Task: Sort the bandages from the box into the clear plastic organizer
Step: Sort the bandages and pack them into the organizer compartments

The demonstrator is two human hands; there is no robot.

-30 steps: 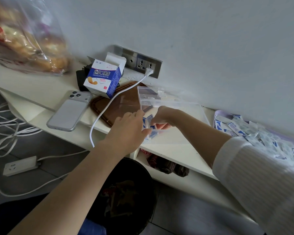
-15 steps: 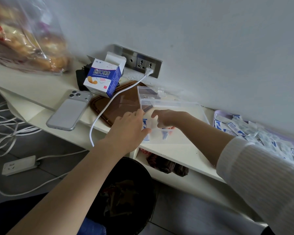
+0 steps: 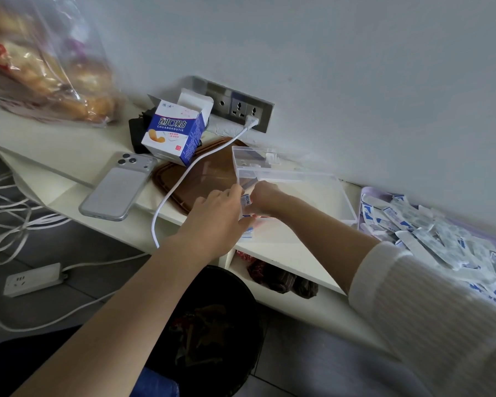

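Left hand: your left hand [image 3: 218, 216] grips the left end of the clear plastic organizer [image 3: 341, 196]. The fingers curl over its top edge and the thumb presses the near wall.
Right hand: your right hand [image 3: 265, 196] reaches down into that same end. Its fingers are curled and closed on a few bandages [image 3: 246, 200] standing on edge, with the fingertips blurred behind the plastic.
Organizer: it sits open on the tabletop [image 3: 69, 156], lid tipped up at the back, near the wall.
Loose bandages [image 3: 430, 233]: a heap lies on the tabletop just right of the organizer.
Box [image 3: 173, 130]: the blue and white carton stands with its flaps open, well to the left and in front of the wall socket [image 3: 238, 106].
Nearby: a phone [image 3: 118, 187] lies face down. A white cable [image 3: 184, 179] crosses a brown board [image 3: 209, 173].
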